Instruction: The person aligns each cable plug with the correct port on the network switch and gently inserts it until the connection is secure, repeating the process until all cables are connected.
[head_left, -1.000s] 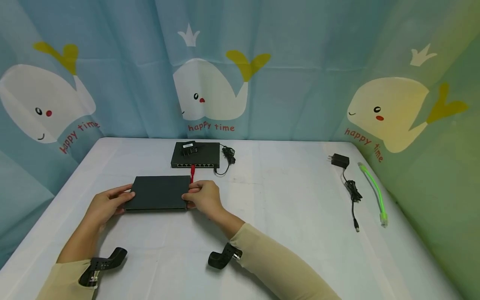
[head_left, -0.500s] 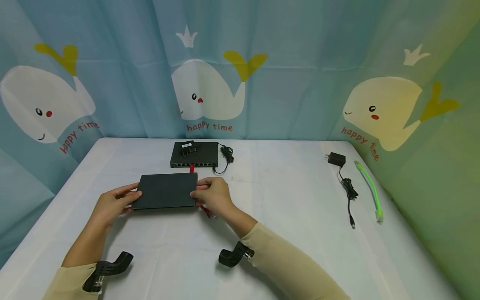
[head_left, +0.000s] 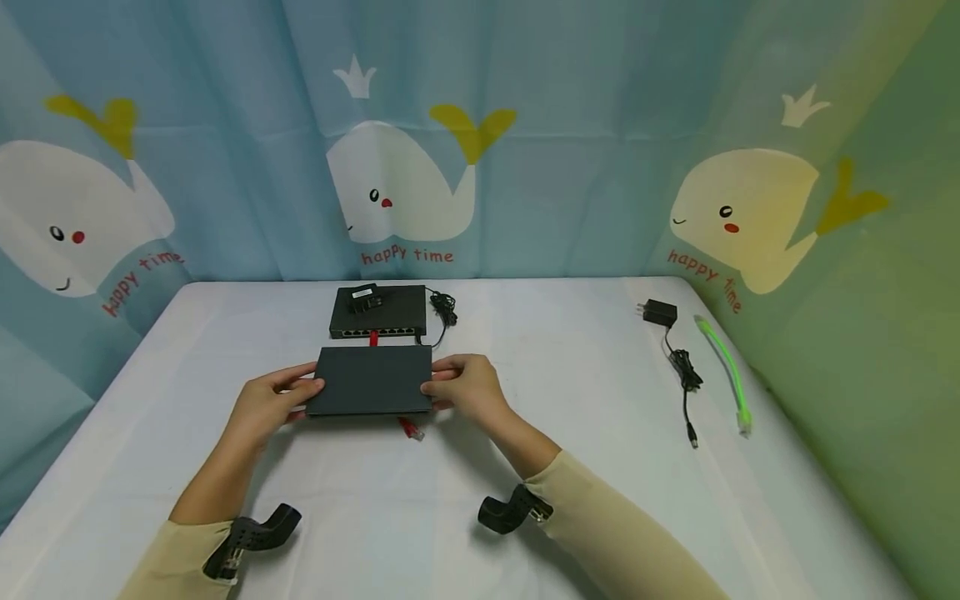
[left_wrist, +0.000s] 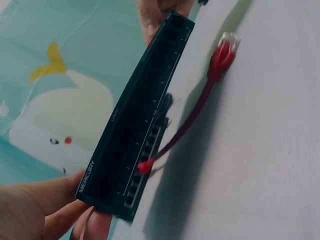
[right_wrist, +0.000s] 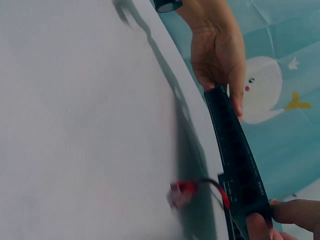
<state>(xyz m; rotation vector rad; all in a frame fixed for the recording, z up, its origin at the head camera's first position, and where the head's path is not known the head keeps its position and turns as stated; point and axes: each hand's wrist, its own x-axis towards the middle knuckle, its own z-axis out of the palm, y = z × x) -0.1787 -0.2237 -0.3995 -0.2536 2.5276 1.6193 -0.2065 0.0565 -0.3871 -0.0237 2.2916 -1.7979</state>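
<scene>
Both hands hold a flat black network switch point(head_left: 371, 379) by its two short ends, above the white table. My left hand point(head_left: 266, 404) grips the left end, thumb on top and fingers beneath. My right hand point(head_left: 472, 387) pinches the right end the same way. In the left wrist view, its port side with the word MERCURY faces the camera. A second black switch point(head_left: 401, 310) lies behind it with a red network cable point(left_wrist: 195, 107) plugged into its port row. The cable passes under the held switch, and its loose clear plug point(head_left: 417, 435) shows in front.
A black power adapter point(head_left: 365, 297) rests on the rear switch, its bundled cord point(head_left: 444, 308) at that switch's right. Far right lie another adapter point(head_left: 660, 312) with bundled cord point(head_left: 686, 371) and a green network cable point(head_left: 726, 367). A whale-print curtain point(head_left: 570, 200) hangs behind the table.
Both hands have carried the held switch to the right, across the red cable. The cable's plug now shows in front of it. The head view has shifted a little.
</scene>
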